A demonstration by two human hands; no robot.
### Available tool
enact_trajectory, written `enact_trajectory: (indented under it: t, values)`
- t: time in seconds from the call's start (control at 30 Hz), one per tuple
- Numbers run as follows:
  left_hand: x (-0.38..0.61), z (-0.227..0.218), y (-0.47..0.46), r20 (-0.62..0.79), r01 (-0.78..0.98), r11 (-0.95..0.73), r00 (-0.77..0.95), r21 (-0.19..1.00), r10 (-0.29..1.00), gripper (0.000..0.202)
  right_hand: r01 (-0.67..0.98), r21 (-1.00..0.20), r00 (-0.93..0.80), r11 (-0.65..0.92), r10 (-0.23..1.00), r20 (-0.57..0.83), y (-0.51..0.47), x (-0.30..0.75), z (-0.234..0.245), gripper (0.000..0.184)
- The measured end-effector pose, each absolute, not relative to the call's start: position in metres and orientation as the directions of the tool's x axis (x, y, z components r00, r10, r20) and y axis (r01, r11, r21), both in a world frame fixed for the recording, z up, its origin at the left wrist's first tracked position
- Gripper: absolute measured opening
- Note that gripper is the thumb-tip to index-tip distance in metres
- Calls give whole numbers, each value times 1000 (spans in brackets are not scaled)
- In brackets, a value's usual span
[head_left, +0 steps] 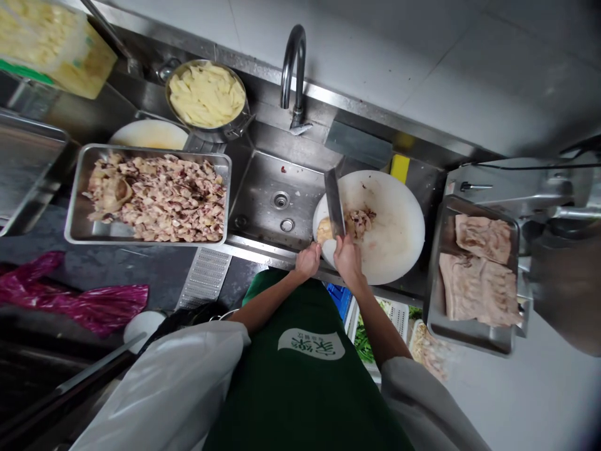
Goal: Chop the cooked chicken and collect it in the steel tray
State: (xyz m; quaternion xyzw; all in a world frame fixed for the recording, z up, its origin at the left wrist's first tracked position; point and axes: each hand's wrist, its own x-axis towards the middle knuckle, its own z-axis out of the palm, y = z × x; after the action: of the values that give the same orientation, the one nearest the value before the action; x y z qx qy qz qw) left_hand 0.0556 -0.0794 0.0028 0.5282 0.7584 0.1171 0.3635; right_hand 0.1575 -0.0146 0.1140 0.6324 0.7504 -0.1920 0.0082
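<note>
My right hand [348,258] grips the handle of a cleaver [334,203], its broad blade upright over the round white cutting board [399,232]. A pale yellowish piece of meat [323,230] lies left of the blade, partly hidden by it. Chopped meat pieces [360,222] lie to the right of the blade. My left hand [308,260] is closed at the board's left edge, just below the yellowish piece. What its fingers hold, if anything, does not show.
Left of the sink [263,207] stands a metal tray [148,242] of chopped meat. Behind it is a pot [220,133] of pale cut strips. A faucet [295,69] rises at the back. On the right, another tray [434,300] holds large slabs of meat [479,288].
</note>
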Motion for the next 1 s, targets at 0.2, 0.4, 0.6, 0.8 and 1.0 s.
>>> enact_trajectory:
  t: [0.2, 0.4, 0.6, 0.8, 1.0]
  values:
    - [54, 3, -81, -434, 694, 419, -168, 586, 885, 47, 944, -327, -88, 39, 987, -135, -18, 157, 123, 45]
    - [50, 8, -78, -471, 710, 424, -146, 562, 870, 46, 959, -267, -203, 97, 891, -406, -8, 147, 72, 34]
    - [59, 11, -71, -470, 680, 462, -192, 569, 861, 41, 960, -257, -202, 113, 913, -355, 8, 171, 78, 34]
    - [63, 4, -70, -465, 686, 450, -181, 572, 867, 40, 971, -212, -197, 110, 871, -450, -10, 176, 84, 29]
    - [56, 5, -68, -469, 720, 409, -131, 560, 873, 42, 954, -286, -180, 85, 928, -325, 24, 162, 68, 33]
